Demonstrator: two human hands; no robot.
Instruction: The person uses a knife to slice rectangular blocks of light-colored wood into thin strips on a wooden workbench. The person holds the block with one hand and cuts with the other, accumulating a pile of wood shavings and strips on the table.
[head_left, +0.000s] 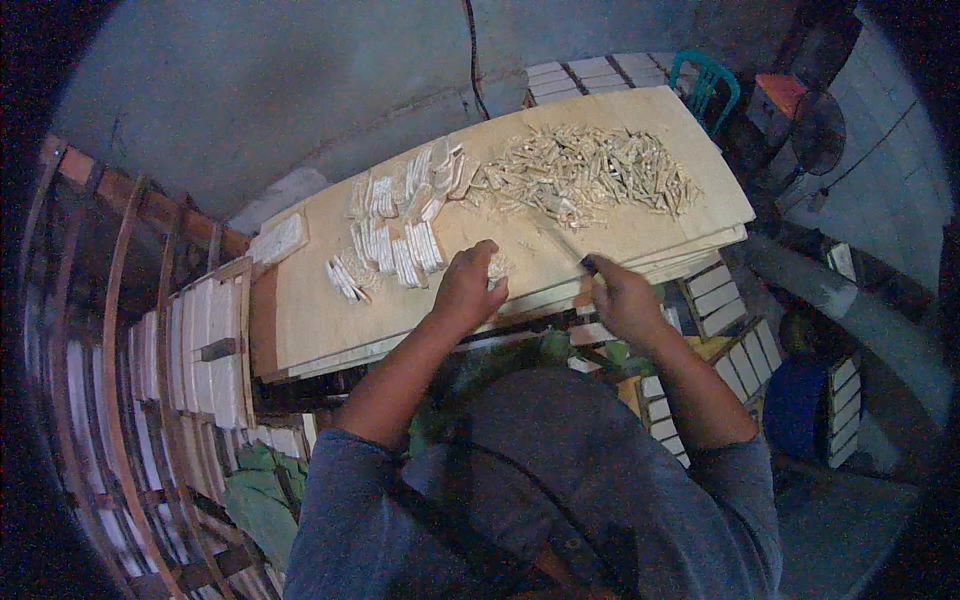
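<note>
Person at a pale wooden bench (310, 335) running across the centre of the frame, work looks partway through. Pale thin pieces lie in 2 main states. Left of centre: stacked rows (380, 247) lined up side by side, with more upright bundles (430, 175) just above them; these read as done. Upper centre to upper right: a big loose heap (590, 170) of jumbled slim pieces, taking up much of the bench's right half; judged as what is left, though it could be offcuts, can't tell. If it is stock, a good share remains.

Right hand (625, 303), right of centre: grip closed on the dark handle of a slim tool (588, 265), tip end pointing up-left toward the heap, blurred. Left hand (468, 288), at centre near the bench's front edge: fingers curled, thumb apart, a small pale piece (498, 266) showing beside the fingers. Can't tell whether the grip is pinching it or it lies on the bench. The rows sit just left of this hand.
</note>
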